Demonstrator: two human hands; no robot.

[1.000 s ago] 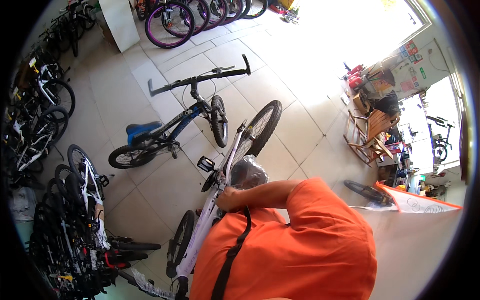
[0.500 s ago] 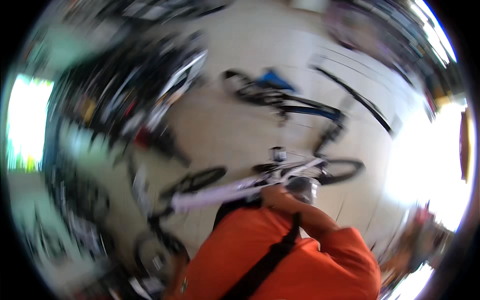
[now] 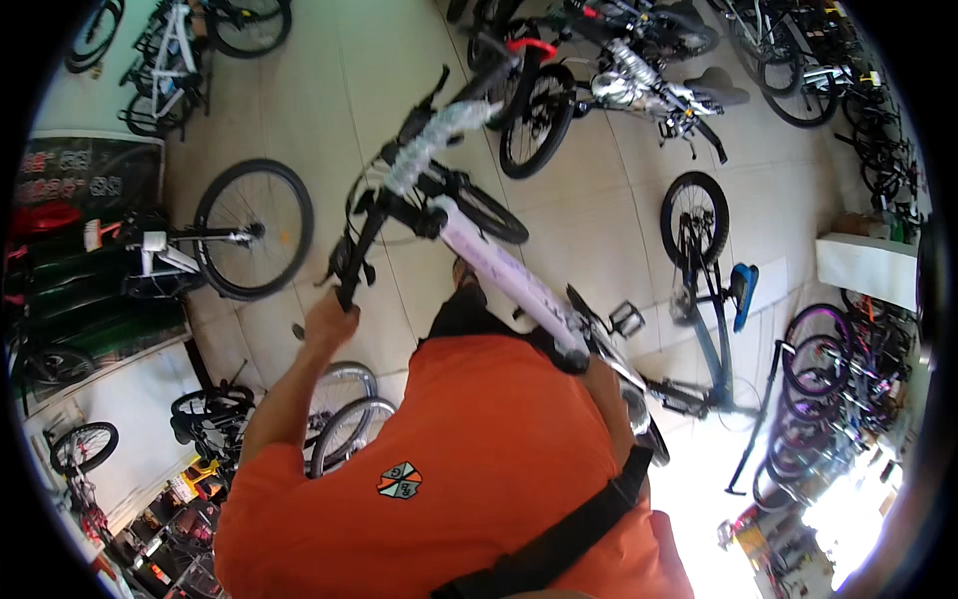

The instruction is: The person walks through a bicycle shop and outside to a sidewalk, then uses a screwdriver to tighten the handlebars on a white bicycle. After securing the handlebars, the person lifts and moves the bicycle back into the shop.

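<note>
A white and pale lilac bicycle (image 3: pixel 504 268) stands in front of me, its front end pointing to the far left. My left hand (image 3: pixel 331 321) is closed round the near end of its black handlebar (image 3: pixel 365 240). Clear plastic wrapping (image 3: pixel 439 140) covers the bar's far side. Beneath the bar shows the front wheel (image 3: pixel 486 212). By the rear end of the frame, next to a black clamp-like part, is my right hand (image 3: pixel 599 377). Its fingers are hidden behind the frame and my shirt. A black pedal (image 3: pixel 627 319) sticks out beyond the frame.
A bicycle with a large wheel (image 3: pixel 253 230) juts out at left. Several bicycles crowd the far side around a black wheel (image 3: pixel 537 122). At right, a dark bicycle frame (image 3: pixel 715 339) lies on the tiled floor beside a long black bar (image 3: pixel 758 419). A white counter (image 3: pixel 866 268) stands farther right.
The view has swung round to the left and become sharp. The bicycle now points to the far left instead of left, and my left hand shows plainly on the handlebar.
</note>
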